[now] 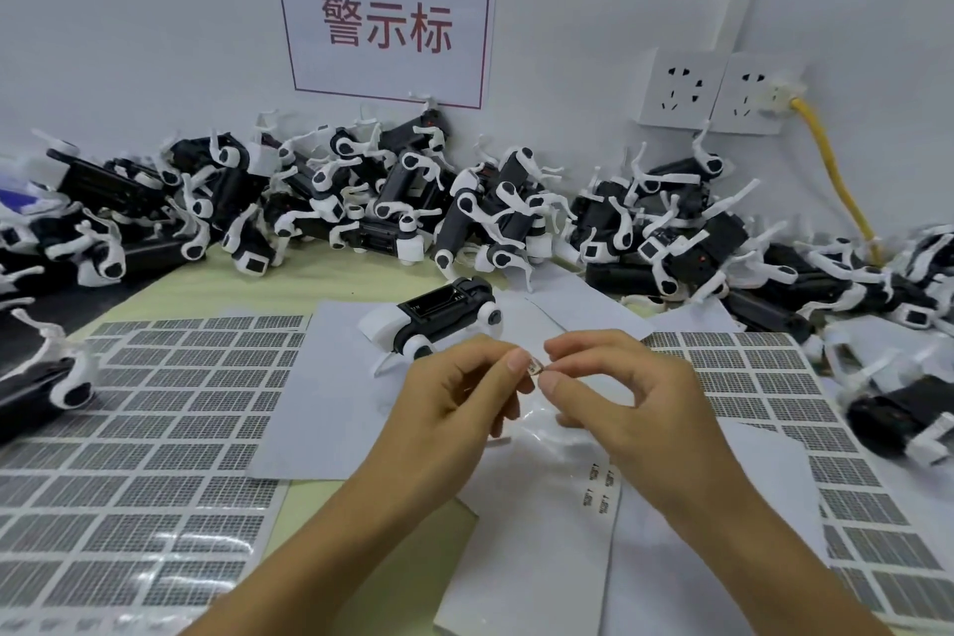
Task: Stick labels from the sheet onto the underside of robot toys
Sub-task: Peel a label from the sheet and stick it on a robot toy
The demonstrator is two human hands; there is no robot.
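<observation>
Hands, left hand [454,393] and right hand [624,387], seemingly pinch one label [535,368]

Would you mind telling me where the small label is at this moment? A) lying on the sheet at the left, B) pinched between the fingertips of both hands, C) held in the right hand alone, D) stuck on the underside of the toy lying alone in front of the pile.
B: the small label sits pinched between fingertips of the left hand and right hand, above the white paper, nearer than the toy.
</observation>
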